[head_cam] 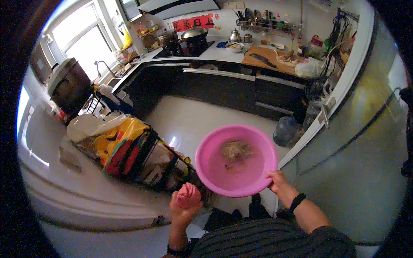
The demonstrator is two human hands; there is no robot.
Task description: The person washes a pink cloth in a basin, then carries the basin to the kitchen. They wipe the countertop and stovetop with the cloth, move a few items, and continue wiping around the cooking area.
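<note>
A pink plastic basin [213, 180] is held out over the floor in front of me. My right hand [277, 181] grips its near right rim. Inside lies a clump of pale, stringy material [237, 151], with darker bits below it; blur keeps me from telling what it is. My left hand [184, 206] is closed around a crumpled pink cloth [188, 195], to the left of the basin and apart from it.
A rack of bags [129, 145] stands left of the basin. At the right are a glass door [351, 154] with a handle [325, 116] and a large water bottle [285, 130]. Across the floor [193, 113], the counter [222, 53] bears a gas stove [184, 48] and a cutting board [271, 61] with a knife [263, 60].
</note>
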